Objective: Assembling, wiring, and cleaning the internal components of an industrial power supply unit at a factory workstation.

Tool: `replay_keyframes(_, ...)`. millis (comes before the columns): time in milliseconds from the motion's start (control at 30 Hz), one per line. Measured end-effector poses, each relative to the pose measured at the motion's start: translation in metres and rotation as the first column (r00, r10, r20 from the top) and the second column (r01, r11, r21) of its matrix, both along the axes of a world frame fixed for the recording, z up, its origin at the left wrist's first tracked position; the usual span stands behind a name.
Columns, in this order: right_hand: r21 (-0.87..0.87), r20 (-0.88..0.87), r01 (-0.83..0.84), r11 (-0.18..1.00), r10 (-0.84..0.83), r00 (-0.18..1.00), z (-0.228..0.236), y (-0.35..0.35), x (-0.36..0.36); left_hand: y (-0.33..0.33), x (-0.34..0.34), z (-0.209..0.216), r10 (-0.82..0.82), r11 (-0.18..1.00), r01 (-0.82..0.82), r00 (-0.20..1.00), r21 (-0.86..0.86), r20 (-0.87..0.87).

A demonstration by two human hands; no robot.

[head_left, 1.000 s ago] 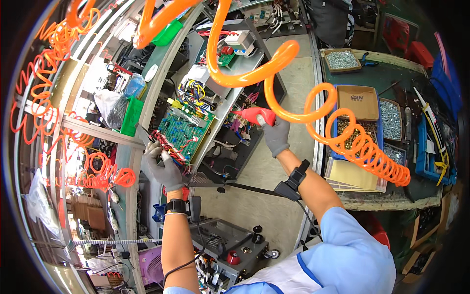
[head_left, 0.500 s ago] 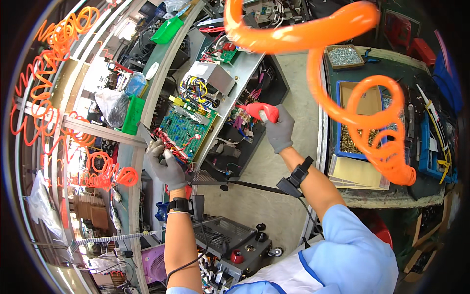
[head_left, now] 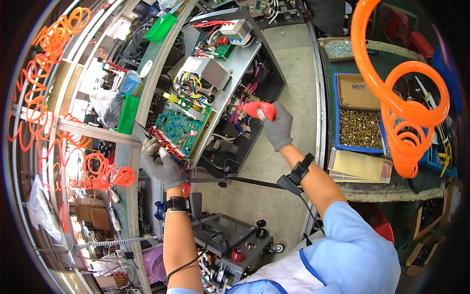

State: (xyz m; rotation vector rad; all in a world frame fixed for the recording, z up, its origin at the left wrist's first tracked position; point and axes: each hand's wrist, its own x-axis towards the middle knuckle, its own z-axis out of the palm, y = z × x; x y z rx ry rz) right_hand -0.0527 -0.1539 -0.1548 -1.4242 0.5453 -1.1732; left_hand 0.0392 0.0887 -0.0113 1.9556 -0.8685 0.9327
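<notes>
A green circuit board point(head_left: 178, 128) lies in a metal chassis point(head_left: 230, 81), with red wires point(head_left: 169, 142) bunched along its near left edge. My left hand point(head_left: 164, 166), in a grey glove, is closed at those wires, its fingers beside a thin grey metal piece point(head_left: 141, 131). What the fingers pinch is partly hidden. My right hand point(head_left: 280, 128), also gloved in grey, is wrapped round a red hand tool point(head_left: 257, 109) with a narrow tip pointing left. The tool is right of the board, over the chassis side with purple wires point(head_left: 238, 117); I cannot tell whether its tip touches anything.
An orange coiled hose point(head_left: 406, 112) hangs at the right, partly over a blue tray point(head_left: 338, 112) of brass-coloured screws. A box of silver screws point(head_left: 339, 48) is behind it. Green bins point(head_left: 129, 113) stand along the left rail. A black wheeled unit point(head_left: 235, 245) is near me.
The view has shifted slightly. The orange hose has swung right, uncovering the screw tray and the chassis's far end. Both hands keep nearly the same places, the right one still on the red tool.
</notes>
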Motion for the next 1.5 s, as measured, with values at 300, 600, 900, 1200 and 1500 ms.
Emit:
replay_keyframes(300, 0.703, 0.281, -0.336, 0.627, 0.189, 0.941, -0.012, 0.017, -0.023, -0.002, 0.002, 0.005, -0.021, 0.999, 0.022, 1.000, -0.041, 0.016)
replay_keyframes(600, 0.297, -0.069, -0.221, 0.929, 0.252, 0.965, -0.061, 0.074, -0.032, -0.006, -0.003, -0.001, -0.007, 0.999, 0.006, 0.999, -0.039, -0.032)
replay_keyframes(900, -0.437, -0.142, -0.208, 0.875, 0.161, 0.977, -0.053, 0.108, -0.029, 0.004, 0.001, 0.003, -0.003, 0.997, 0.002, 1.000, 0.071, 0.016)
replay_keyframes(1200, -0.613, -0.148, -0.135, 0.779, 0.055, 0.987, -0.048, 0.117, -0.009, 0.020, 0.010, 0.007, -0.047, 0.985, 0.038, 0.997, 0.167, 0.053)
replay_keyframes(1500, -0.719, -0.165, -0.183, 0.671, 0.091, 0.982, -0.033, 0.111, -0.008, 0.018, 0.008, 0.008, -0.034, 0.984, 0.017, 0.995, 0.175, 0.095)
